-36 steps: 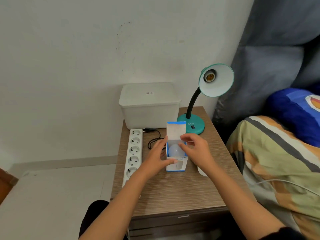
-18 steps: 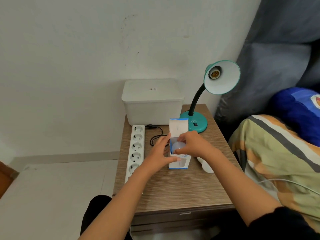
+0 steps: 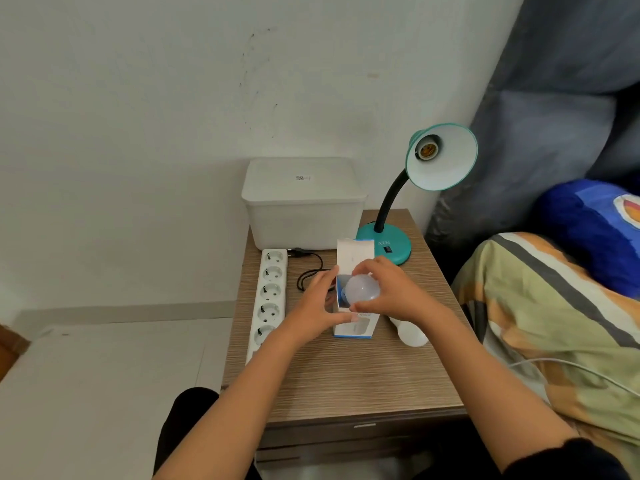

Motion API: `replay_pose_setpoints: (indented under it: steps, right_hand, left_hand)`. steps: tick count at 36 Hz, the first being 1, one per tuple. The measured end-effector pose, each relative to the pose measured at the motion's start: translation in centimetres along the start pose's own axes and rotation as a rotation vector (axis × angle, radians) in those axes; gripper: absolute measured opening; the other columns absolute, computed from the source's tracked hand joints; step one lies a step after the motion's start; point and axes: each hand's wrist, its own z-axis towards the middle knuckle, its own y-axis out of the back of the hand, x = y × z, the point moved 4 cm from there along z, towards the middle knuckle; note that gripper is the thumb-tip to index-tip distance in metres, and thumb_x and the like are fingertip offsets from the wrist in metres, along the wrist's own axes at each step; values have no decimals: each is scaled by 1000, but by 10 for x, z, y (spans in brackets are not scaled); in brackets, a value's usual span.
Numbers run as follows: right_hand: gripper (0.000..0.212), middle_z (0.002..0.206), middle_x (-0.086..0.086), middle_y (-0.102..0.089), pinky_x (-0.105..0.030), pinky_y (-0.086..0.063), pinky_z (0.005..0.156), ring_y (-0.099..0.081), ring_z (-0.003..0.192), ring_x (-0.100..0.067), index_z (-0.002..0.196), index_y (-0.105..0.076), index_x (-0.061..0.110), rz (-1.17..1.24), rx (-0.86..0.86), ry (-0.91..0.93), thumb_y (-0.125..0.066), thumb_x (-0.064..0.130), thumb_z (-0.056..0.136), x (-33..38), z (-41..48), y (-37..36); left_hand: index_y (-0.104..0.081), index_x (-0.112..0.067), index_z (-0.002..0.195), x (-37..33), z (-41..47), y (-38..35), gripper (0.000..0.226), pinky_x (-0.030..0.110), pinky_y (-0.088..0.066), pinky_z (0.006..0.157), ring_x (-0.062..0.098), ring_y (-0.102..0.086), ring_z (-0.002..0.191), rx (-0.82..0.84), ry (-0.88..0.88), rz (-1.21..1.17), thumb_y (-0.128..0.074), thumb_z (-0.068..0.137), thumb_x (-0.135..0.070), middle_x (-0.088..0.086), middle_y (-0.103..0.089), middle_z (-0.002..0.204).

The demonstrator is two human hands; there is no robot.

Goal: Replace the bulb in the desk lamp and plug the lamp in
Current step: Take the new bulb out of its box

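Your right hand (image 3: 391, 292) fingers grip the new bulb (image 3: 362, 289) at the box (image 3: 353, 323) mouth. Your left hand (image 3: 318, 299) fingers clasp the box, beside the power strip (image 3: 270, 292).

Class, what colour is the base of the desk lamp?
Teal, like the shade's outside; the lamp base shows clearest in the head view.

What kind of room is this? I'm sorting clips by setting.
Most likely a bedroom: a small wooden nightstand stands against the wall beside a bed with a striped blanket and a blue pillow.
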Motion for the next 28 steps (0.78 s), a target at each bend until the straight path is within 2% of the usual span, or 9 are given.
replay_pose_setpoints:
  steps: [2,5,10,14,17,22,25,28]
  right_hand:
    - [56,117,1,-48,-25,-41,82,-46,106,-14,115,-49,24,40,-55,-12,-78,31,67,-2,-2,5]
    - [51,114,2,-51,-25,-47,76,-52,103,-17,111,-46,24,140,-108,-64,-75,29,70,-10,-8,11]
    - [43,115,1,-49,-21,-47,70,-53,98,-16,108,-45,25,279,-150,-75,-70,18,75,-20,-27,11]
    - [43,113,2,-49,-16,-42,68,-51,96,-13,110,-51,24,278,-233,-80,-71,16,72,-26,-36,8]
    - [46,111,3,-49,-16,-41,69,-50,97,-12,112,-53,21,273,-265,-110,-72,18,71,-32,-40,6]
    - [49,113,0,-48,-18,-37,71,-48,99,-13,118,-52,16,277,-290,-145,-71,20,73,-41,-46,-3]
    - [47,113,-1,-48,-12,-37,69,-48,99,-13,119,-51,15,341,-308,-170,-69,18,75,-43,-47,-10]
    - [47,116,-3,-52,-22,-47,74,-53,101,-15,121,-48,17,431,-294,-201,-66,18,77,-43,-46,-20]
  left_hand:
    - [-15,-21,148,-1,0,0,99,10,-34,94,0,-33,123,8,4,-12,-78,72,-29,-6,-22,149]
    - [-14,-20,148,-1,1,-1,95,-3,-21,82,-5,-24,118,9,-1,-15,-75,76,-24,-6,-18,151]
    - [-14,-21,148,-2,0,-1,97,0,-29,87,-4,-29,119,6,-6,-25,-77,74,-24,-7,-21,148]
    - [-16,-18,148,-2,1,-1,97,-9,-35,74,0,-35,119,5,-7,-46,-78,73,-19,-10,-28,136]
    - [-17,-16,148,-1,3,-1,97,-9,-36,75,1,-36,118,5,-21,-49,-78,73,-17,-8,-29,137]
    - [-17,-16,148,-3,3,-1,96,-11,-34,72,-3,-33,114,-7,-33,-33,-77,74,-15,-14,-27,126]
    - [-16,-19,147,-4,2,0,96,-3,-33,82,-4,-29,116,-21,-36,6,-78,74,-21,-11,-28,134]
    - [-17,-21,147,-4,2,1,96,11,-35,91,-2,-33,119,-24,-32,4,-78,73,-23,-8,-30,139]
